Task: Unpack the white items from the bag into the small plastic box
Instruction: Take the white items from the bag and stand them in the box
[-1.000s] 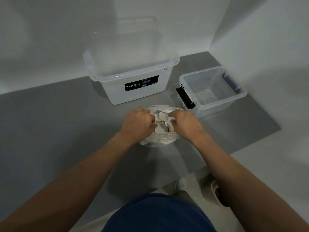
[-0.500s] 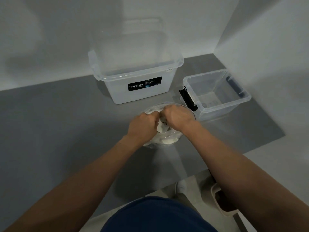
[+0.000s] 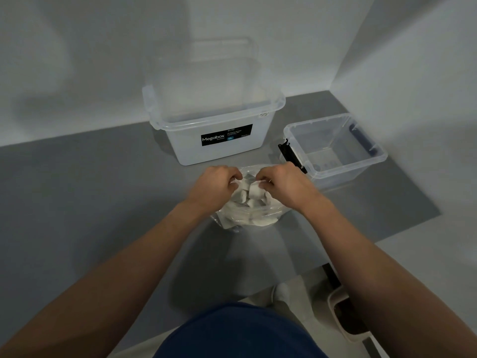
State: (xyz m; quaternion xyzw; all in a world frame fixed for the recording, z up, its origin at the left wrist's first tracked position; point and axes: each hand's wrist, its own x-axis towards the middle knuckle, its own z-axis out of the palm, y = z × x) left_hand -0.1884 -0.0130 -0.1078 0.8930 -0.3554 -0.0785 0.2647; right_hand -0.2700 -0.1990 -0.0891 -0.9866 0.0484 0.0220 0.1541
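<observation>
A clear plastic bag (image 3: 245, 219) stands on the grey table in front of me, filled with several white items (image 3: 251, 196). My left hand (image 3: 214, 184) grips the bag's rim on the left side, fingers curled. My right hand (image 3: 280, 183) grips the rim on the right side. The bag's mouth is spread between them and the white items show in the gap. The small plastic box (image 3: 371, 164), clear with black latches, sits just right of my right hand and holds nothing.
A larger clear box (image 3: 219, 120) with a black Megabox label stands behind the bag against the back wall. White walls close the back and right side. The table's near edge runs by my body, with a beige bin (image 3: 346, 316) on the floor below right.
My hands were pressed together over the bag's mouth half a second ago. They have moved apart sideways, pulling the rim open and baring more of the white items.
</observation>
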